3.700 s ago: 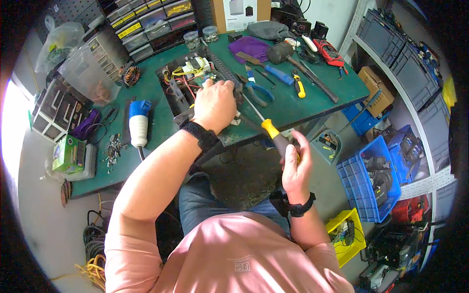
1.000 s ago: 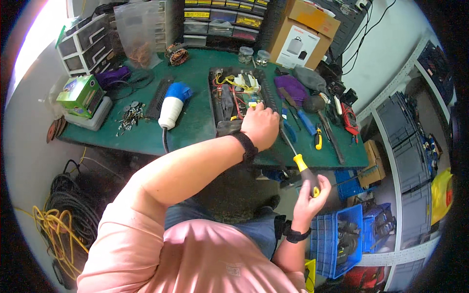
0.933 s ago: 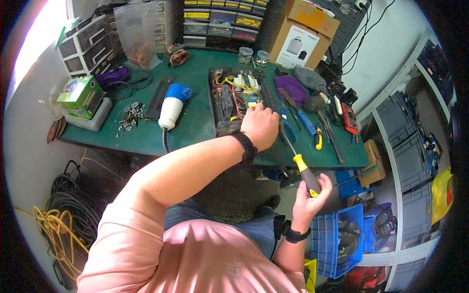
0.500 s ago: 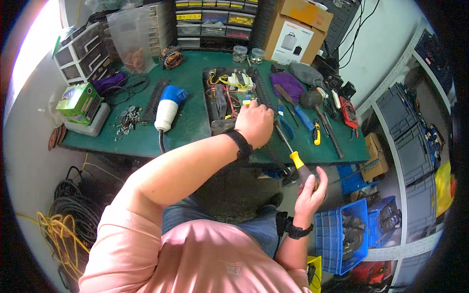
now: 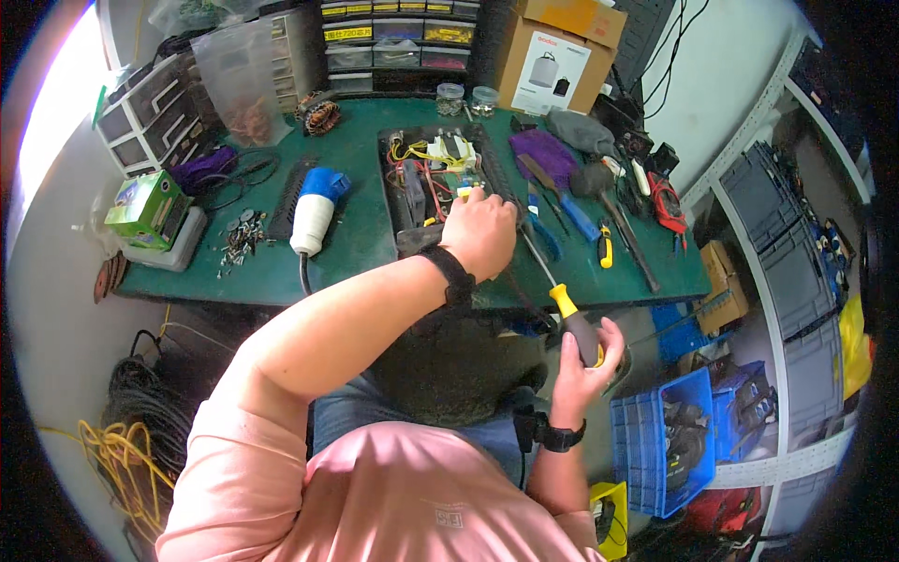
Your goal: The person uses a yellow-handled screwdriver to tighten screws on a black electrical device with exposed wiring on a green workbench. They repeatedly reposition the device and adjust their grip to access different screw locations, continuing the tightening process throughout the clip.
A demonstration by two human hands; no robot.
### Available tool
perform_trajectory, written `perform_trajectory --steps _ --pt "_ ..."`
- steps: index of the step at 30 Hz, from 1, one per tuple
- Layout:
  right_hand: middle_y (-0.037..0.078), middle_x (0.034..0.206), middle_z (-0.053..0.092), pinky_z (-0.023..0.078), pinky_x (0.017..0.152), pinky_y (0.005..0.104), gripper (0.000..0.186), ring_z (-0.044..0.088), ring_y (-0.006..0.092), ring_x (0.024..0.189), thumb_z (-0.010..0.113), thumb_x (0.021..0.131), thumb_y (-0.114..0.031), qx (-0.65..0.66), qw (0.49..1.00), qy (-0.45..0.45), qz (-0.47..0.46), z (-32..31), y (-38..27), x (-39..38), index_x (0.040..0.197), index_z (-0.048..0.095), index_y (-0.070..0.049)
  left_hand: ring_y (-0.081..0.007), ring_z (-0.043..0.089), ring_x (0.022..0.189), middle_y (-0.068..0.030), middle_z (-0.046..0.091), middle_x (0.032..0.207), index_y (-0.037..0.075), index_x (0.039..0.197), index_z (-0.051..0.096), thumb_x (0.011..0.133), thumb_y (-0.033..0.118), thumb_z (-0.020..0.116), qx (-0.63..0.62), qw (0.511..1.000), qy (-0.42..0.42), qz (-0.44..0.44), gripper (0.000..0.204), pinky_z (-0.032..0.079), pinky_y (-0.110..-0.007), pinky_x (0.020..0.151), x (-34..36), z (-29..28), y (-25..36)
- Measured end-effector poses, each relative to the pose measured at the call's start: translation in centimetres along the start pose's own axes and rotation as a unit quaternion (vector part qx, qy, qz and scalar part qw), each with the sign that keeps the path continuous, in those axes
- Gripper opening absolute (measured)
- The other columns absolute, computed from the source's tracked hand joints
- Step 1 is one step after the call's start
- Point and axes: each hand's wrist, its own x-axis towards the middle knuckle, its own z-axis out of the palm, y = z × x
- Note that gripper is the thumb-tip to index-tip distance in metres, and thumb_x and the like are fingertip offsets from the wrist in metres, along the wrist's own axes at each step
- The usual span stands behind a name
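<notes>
An open black device housing [image 5: 396, 169] with red and yellow wires and a white component [image 5: 449, 150] lies on the green bench. My left hand [image 5: 478, 234] is closed at its near right corner, fingertips curled down among the parts; what they grip is hidden. My right hand [image 5: 588, 370] is closed round the dark-and-yellow handle of a screwdriver [image 5: 577, 328], low in front of the bench edge. The metal shaft runs up and left to the housing beside my left hand; its tip is hidden. Blue-handled pliers [image 5: 548, 239] lie just right of the housing.
The green bench [image 5: 356, 262] carries a blue-and-white plug [image 5: 311, 225], loose screws [image 5: 243, 244], a mallet [image 5: 599, 178], a red meter [image 5: 667, 201], a drawer cabinet [image 5: 403, 47] and a cardboard box [image 5: 557, 66]. Blue crates [image 5: 660, 440] stand low right; cables [image 5: 122, 459] lie low left.
The view has swung since the oldest frame, showing more of the bench's back. Over the last second, both hands sit slightly higher and further left in view, still at the housing and screwdriver.
</notes>
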Motion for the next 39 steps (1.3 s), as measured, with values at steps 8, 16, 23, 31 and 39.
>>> perform_trajectory --steps 8,16,23,31,39 --pt "0.008 0.103 0.053 0.045 0.062 0.0234 0.04 0.053 0.0124 0.076 0.06 0.092 -0.022 0.141 0.976 -0.048 0.158 -1.0 -2.3 0.3 0.127 0.048 -0.006 -0.031 0.056 0.107 -0.0111 0.063 0.104 0.005 0.101 0.064 0.077 0.015 0.063 -0.004 1.0 0.006 -0.006 0.026 0.047 -0.044 0.089 0.3 0.2 0.1" --pt "0.002 0.087 0.056 0.04 0.052 0.023 0.03 0.049 0.0079 0.059 0.062 0.091 -0.014 0.193 0.953 -0.042 0.23 -0.8 -2.3 0.9 0.118 0.054 -0.005 -0.0398 0.058 0.105 -0.0243 0.063 0.107 -0.002 0.109 0.063 0.081 0.011 0.06 -0.067 0.995 0.046 0.055 0.031 0.047 -0.044 0.095 0.3 -1.2 -1.9" --pt "0.008 0.1 0.054 0.046 0.079 0.0305 0.044 0.054 0.0163 0.088 0.072 0.08 -0.007 0.193 0.95 -0.058 0.237 -1.6 -2.8 1.2 0.118 0.051 -0.002 -0.0286 0.067 0.093 -0.0199 0.069 0.099 -0.002 0.109 0.065 0.085 0.011 0.062 -0.162 0.986 0.004 0.029 0.028 0.05 -0.035 0.086 2.1 -7.8 -5.0" --pt "0.01 0.105 0.057 0.046 0.082 0.031 0.04 0.055 0.0178 0.09 0.066 0.088 -0.017 0.14 0.979 -0.035 0.145 -1.2 -2.5 0.8 0.12 0.05 0.0 -0.0339 0.061 0.092 -0.0155 0.065 0.09 0.001 0.092 0.067 0.074 0.005 0.068 -0.078 0.964 0.059 0.247 0.019 0.05 -0.04 0.083 2.5 -6.7 -3.8" --pt "0.01 0.106 0.056 0.048 0.079 0.0308 0.038 0.055 0.018 0.09 0.067 0.086 -0.01 0.07 0.996 0.01 0.054 0.0 -3.2 0.5 0.119 0.052 0.0 -0.031 0.059 0.097 -0.0127 0.062 0.091 0.006 0.09 0.068 0.075 0.011 0.064 0.051 0.953 -0.002 0.299 0.016 0.052 -0.041 0.081 3.0 -5.2 -0.7"
